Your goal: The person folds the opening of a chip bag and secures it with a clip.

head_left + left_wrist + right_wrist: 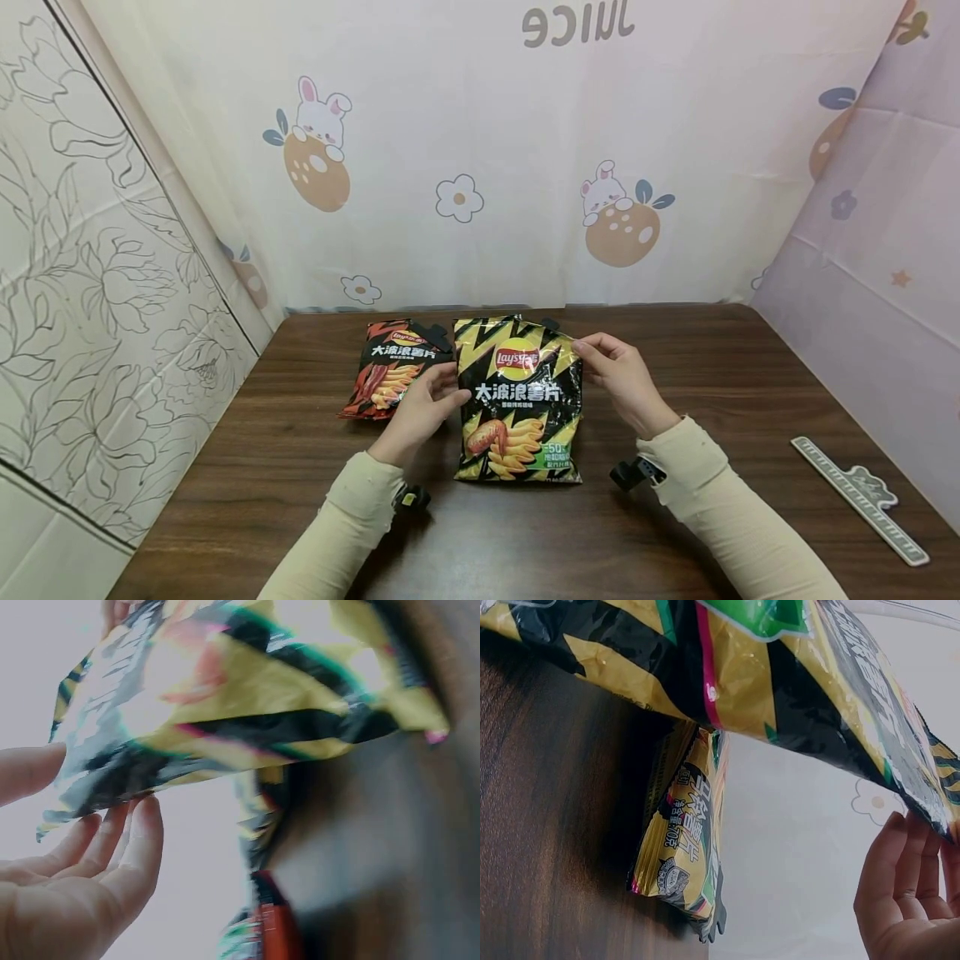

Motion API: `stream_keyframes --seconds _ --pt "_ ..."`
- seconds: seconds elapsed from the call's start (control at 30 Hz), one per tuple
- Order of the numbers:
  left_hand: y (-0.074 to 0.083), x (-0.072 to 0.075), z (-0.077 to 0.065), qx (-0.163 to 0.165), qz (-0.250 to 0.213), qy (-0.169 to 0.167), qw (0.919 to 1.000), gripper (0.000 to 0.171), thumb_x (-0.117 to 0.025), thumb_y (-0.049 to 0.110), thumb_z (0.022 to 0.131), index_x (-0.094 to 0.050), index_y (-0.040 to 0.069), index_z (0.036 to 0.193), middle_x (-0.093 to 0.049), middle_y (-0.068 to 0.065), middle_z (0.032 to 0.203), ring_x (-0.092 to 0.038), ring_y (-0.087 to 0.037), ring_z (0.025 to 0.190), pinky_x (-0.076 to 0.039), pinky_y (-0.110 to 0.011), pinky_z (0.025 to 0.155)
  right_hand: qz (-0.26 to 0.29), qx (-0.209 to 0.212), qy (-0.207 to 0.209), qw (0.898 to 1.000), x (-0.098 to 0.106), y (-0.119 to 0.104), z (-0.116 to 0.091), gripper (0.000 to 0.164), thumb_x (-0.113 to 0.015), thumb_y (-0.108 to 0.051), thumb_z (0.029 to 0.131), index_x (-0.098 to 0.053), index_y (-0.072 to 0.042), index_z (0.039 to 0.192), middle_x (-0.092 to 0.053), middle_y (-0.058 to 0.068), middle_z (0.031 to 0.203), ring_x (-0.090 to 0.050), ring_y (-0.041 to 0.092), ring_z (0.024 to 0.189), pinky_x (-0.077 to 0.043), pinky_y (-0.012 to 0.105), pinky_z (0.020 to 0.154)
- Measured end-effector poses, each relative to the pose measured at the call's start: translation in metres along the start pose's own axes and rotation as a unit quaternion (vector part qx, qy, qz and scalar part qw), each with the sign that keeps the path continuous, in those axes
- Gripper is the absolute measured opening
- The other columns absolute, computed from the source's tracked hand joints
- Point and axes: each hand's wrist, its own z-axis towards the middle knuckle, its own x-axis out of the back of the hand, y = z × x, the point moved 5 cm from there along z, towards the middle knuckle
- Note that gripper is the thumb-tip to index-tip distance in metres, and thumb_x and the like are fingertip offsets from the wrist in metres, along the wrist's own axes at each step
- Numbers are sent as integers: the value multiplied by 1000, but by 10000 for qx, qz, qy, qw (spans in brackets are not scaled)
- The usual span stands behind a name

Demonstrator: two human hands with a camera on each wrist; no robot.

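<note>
A black and yellow bag of Lay's chips (517, 417) stands upright in the head view, its front toward me. My left hand (422, 408) pinches its left edge, thumb in front and fingers behind, as the left wrist view also shows. At the upper right edge, my right hand (624, 379) grips the bag between thumb and fingers. Behind it, mostly hidden in the head view, a second black and yellow chip bag (682, 840) stands on the table. A dark clip (551, 324) peeks out there.
Left of the bags, a red and black chip bag (390, 375) carries a black clip (432, 336) at its top right. A long pale grey clip (858, 498) with a ruler-like bar lies on the wooden table (720, 367) at right. Patterned curtains (465, 258) hang behind.
</note>
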Motion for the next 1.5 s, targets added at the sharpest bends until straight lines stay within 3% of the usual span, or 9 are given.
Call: stream_keyframes --seconds 0.13,0.3,0.47,0.7,0.87,1.13,1.33,1.5 --pt "14 9 0 -321 104 97 9994 49 -66 20 95 -50 9 140 -57 -14 136 -57 -29 123 -48 -46 98 90 -1 -21 10000 -1 0 0 20 -65 -37 94 -68 -18 100 -63 -10 96 -64 6 83 -56 28 77" --pt "32 19 0 -447 1 165 9989 44 -65 21 96 -52 14 138 -56 -7 138 -57 -24 123 -49 -43 97 144 23 -33 9999 -2 -1 -1 20 -65 -36 94 -68 -18 100 -63 -9 96 -64 6 83 -56 26 75" --pt "52 26 2 -806 204 374 9958 46 -66 21 95 -52 11 138 -57 -5 135 -58 -23 121 -47 -45 101 129 15 -40 9999 -3 -2 -1 19 -65 -37 94 -68 -19 99 -63 -10 96 -64 6 83 -56 27 75" --pt "79 14 6 -1430 762 326 9863 44 -65 18 96 -53 10 138 -58 -12 136 -57 -26 125 -47 -44 103 217 3 -53 9998 -3 -2 -1 17 -65 -35 94 -68 -19 98 -64 -10 96 -65 6 85 -56 29 78" --pt "96 0 10 -1842 1325 100 9739 47 -65 21 96 -52 13 140 -54 -8 141 -52 -25 132 -43 -42 109 288 30 -72 9996 -4 -3 -1 17 -65 -34 94 -69 -18 99 -65 -9 96 -67 7 85 -56 28 78" --pt "116 -20 18 -2488 2157 -199 9440 48 -63 21 97 -50 11 142 -50 -9 145 -46 -24 136 -40 -43 110 353 42 -74 9993 -4 -3 -3 18 -65 -34 95 -68 -17 99 -65 -8 96 -67 7 84 -57 29 77" --pt "121 -34 25 -2674 2559 -368 9282 46 -61 22 98 -51 11 141 -50 -10 145 -46 -24 136 -41 -43 110 382 52 -91 9992 -3 -2 -3 17 -65 -35 95 -68 -18 98 -65 -8 95 -67 8 83 -56 29 77" --pt "125 -42 32 -2639 2771 -448 9228 45 -61 23 98 -52 10 141 -53 -9 143 -48 -23 135 -41 -41 110 390 60 -142 9991 -3 -2 -4 17 -64 -34 95 -67 -18 99 -65 -8 96 -67 8 84 -56 30 78"
